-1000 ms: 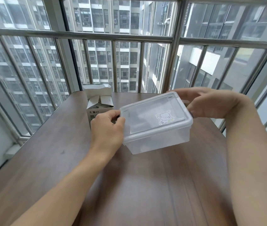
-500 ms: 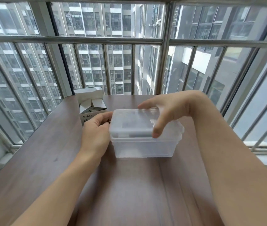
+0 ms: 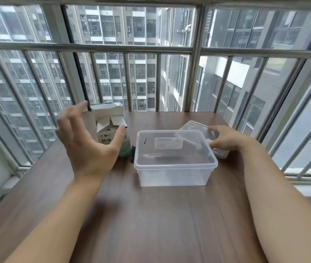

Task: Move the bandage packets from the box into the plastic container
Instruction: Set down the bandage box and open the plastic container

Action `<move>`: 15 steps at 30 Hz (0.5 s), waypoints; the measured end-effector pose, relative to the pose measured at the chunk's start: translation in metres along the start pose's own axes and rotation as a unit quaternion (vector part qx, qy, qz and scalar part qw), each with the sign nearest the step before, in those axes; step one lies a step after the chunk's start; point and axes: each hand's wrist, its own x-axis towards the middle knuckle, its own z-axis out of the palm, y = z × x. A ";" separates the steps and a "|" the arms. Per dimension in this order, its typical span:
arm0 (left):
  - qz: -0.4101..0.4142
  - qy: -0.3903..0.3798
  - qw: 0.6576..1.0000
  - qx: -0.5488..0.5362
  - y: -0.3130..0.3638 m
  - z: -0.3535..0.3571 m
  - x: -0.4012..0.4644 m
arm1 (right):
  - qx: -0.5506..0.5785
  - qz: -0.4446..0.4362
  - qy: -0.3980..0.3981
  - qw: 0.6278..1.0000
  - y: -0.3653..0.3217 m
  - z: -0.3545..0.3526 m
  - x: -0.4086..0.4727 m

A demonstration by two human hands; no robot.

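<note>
Head view: we look down on a brown wooden table (image 3: 150,215) set against a barred window (image 3: 194,59).
Container: our clear plastic container (image 3: 175,173) stands uncovered between the hands.
Left hand: our left hand (image 3: 90,147) hovers above the table, fingers spread wide, holding nothing.
Box: just beyond that palm stands the bandage box (image 3: 111,130), flaps up; we cannot see packets.
Right hand: our right hand (image 3: 226,139) lies flat on the lid (image 3: 194,128), fingers loose.
</note>
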 end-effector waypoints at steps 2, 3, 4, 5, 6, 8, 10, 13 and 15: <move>-0.118 -0.054 0.990 -0.046 -0.019 0.000 0.003 | -0.024 0.000 -0.011 1.000 -0.001 -0.002 0.002; -0.195 -0.118 0.970 -0.087 -0.031 0.002 0.004 | -0.023 -0.002 -0.007 1.000 -0.003 -0.007 0.001; -0.260 -0.180 0.940 -0.129 -0.040 0.004 0.005 | -0.008 -0.009 0.015 1.000 -0.009 -0.013 -0.003; -0.302 -0.226 0.911 -0.167 -0.050 0.006 0.006 | 0.008 -0.024 0.053 0.998 -0.021 -0.021 -0.007; -0.325 -0.256 0.886 -0.208 -0.057 0.010 0.007 | 0.027 -0.049 0.098 0.994 -0.036 -0.030 -0.014; -0.330 -0.282 0.861 -0.267 -0.062 0.016 0.009 | 0.070 -0.142 0.154 0.975 -0.079 -0.044 -0.037; -0.294 -0.286 0.866 -0.286 -0.057 0.020 0.007 | 0.106 -0.269 0.109 0.951 -0.127 -0.042 -0.065; -0.244 -0.297 0.868 -0.315 -0.055 0.021 0.005 | 0.005 -0.363 -0.025 0.931 -0.187 0.001 -0.095; -0.228 -0.304 0.863 -0.332 -0.053 0.018 0.004 | -0.098 -0.391 -0.002 0.915 -0.205 0.036 -0.089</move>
